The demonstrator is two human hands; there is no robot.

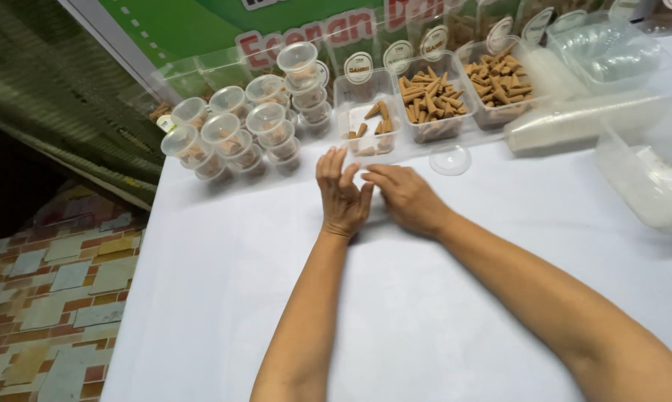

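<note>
The big white surface [425, 313] lies under both hands. Just past the hands stand three clear boxes. The nearest box [367, 112] has only a few brown cones [379, 119] in it. The two boxes to the right of it [436, 93] hold many more. To the left of the hands stands a bunch of small round tubs with lids [232, 130], stacked close together. A loose clear lid [450, 158] lies just to the right of the hands, near the boxes.

The left hand [341, 195] and the right hand [407, 197] meet in the middle, fingertips together. The left fingers are spread and bent. The right fingers press down flat. Something small and clear seems to sit between them, but I cannot tell what it is.

To do this well, I think both hands should press softly and evenly, with the small thing flat on the surface so it does not slip.
</note>
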